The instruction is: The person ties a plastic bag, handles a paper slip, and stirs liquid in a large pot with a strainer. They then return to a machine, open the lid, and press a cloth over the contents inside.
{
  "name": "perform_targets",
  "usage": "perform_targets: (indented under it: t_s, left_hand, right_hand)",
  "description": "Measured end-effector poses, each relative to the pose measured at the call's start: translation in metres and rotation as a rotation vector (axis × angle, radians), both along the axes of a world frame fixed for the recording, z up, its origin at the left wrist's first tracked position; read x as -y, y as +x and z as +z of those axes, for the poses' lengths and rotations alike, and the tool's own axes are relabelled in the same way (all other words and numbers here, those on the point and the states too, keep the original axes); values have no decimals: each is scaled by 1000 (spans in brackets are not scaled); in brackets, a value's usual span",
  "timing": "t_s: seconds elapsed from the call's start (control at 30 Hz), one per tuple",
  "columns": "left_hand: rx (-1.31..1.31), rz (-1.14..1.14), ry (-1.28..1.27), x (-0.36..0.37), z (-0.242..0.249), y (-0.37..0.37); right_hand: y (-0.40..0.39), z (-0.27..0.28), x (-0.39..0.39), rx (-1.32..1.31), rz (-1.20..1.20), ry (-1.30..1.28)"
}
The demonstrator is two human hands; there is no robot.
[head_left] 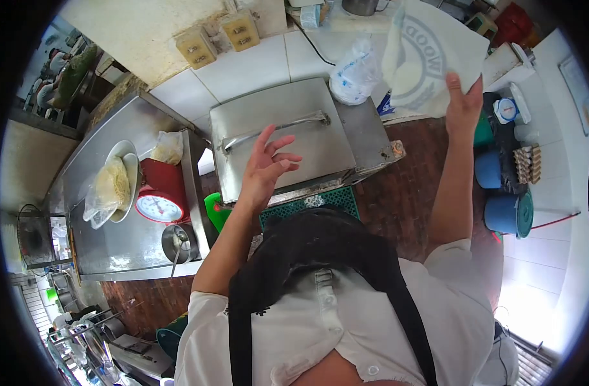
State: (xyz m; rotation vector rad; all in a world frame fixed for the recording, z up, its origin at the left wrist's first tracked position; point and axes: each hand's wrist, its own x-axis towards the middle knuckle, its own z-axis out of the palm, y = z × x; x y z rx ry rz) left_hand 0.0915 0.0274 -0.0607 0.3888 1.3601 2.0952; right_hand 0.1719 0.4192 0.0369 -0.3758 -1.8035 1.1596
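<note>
My right hand (464,106) is raised at the upper right, closed on the lower corner of a white printed sheet (460,45). Part of a round grey logo with the letters "WOOD" shows on it. My left hand (269,164) hovers with fingers apart over a stainless steel lid (281,106), overlapping it in this view. Just beyond those fingertips runs the lid's long metal handle (269,132). A knotted clear plastic bag (354,74) with blue print rests beside the lid, between it and the sheet.
On the steel counter (124,248) at left are a red dial scale (160,186), a bowl with a plastic bag of pale food (111,186), and a metal pot (178,243) with a utensil. Blue bins (504,215) and egg trays (529,164) stand at right. A green mat (314,201) lies below the lid.
</note>
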Motion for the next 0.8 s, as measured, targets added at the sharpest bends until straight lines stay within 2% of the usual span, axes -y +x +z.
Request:
perform_targets:
  t_s: [0.07,0.1,0.17,0.23,0.3,0.33,0.37,0.4,0.47,0.5,0.57,0.6,0.67,0.7,0.8]
  left_hand:
    - [29,31,94,-8,-6,1]
    - [32,35,92,-13,-10,3]
    - [102,61,70,-22,-18,9]
    - [120,89,37,-33,-30,14]
    - [157,113,-15,-39,-46,26]
    - [165,148,-73,-41,-55,31]
    - [161,188,-124,-47,-59,30]
    - [163,199,-134,-51,-59,33]
    - [217,290,-174,-52,-55,48]
    - [238,335,-173,-54,-56,53]
    - [259,370,-166,-61,-60,61]
    - [293,407,-159,-64,-61,65]
    - [282,436,-179,-73,-58,73]
    - [267,412,-223,-77,-60,77]
    - [237,370,-255,-82,-60,86]
  right_hand:
    - [0,-7,-28,41,-38,158]
    - [1,-16,-31,170,-91,194]
    - [-4,-66,-43,307,-13,115]
    - [-20,-167,-66,399,141,23]
    - [-40,-311,-92,592,201,131]
    - [-38,-339,-88,899,273,19]
    - [-33,-339,-74,829,289,-131]
    - [-37,-343,-71,831,304,-136]
    - [-41,-352,-69,749,80,184]
    - [-42,-349,-63,746,86,179]
    - [-48,-339,-49,716,78,419]
    - [-50,-341,-42,710,93,418]
    - [-51,-361,-29,989,195,673]
    - [-48,-370,-28,964,186,775]
    - [-63,-387,-31,1014,178,779]
